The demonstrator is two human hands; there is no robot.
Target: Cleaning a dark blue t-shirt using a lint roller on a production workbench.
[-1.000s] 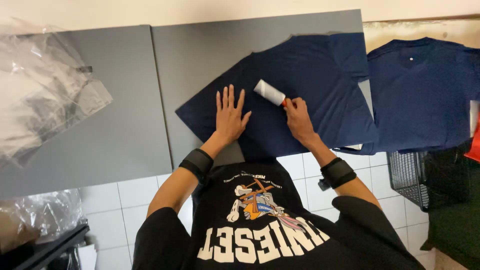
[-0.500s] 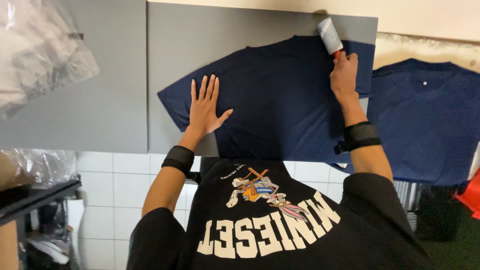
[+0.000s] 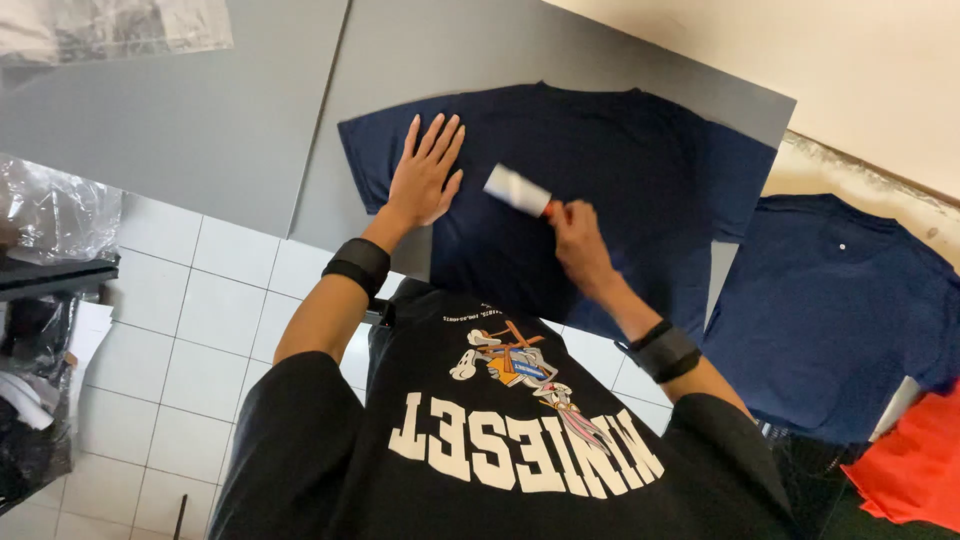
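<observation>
A navy blue T-shirt point(image 3: 620, 170) lies spread flat on a grey table point(image 3: 450, 60). My left hand point(image 3: 425, 175) rests flat on the shirt's left sleeve area, fingers spread. My right hand point(image 3: 578, 240) grips the orange handle of a lint roller point(image 3: 517, 190), whose white roll lies on the middle of the shirt. Both wrists wear black bands.
A second navy T-shirt point(image 3: 840, 300) lies to the right, with red cloth point(image 3: 915, 465) beyond it. Clear plastic bags point(image 3: 120, 22) sit at the top left of another grey table point(image 3: 160, 120), and more plastic point(image 3: 50, 210) lies on a shelf at left. White floor tiles point(image 3: 200, 330) show below.
My right hand has drawn the lint roller from the shirt's far right corner back to its middle, toward me. My left hand stays pressed on the shirt.
</observation>
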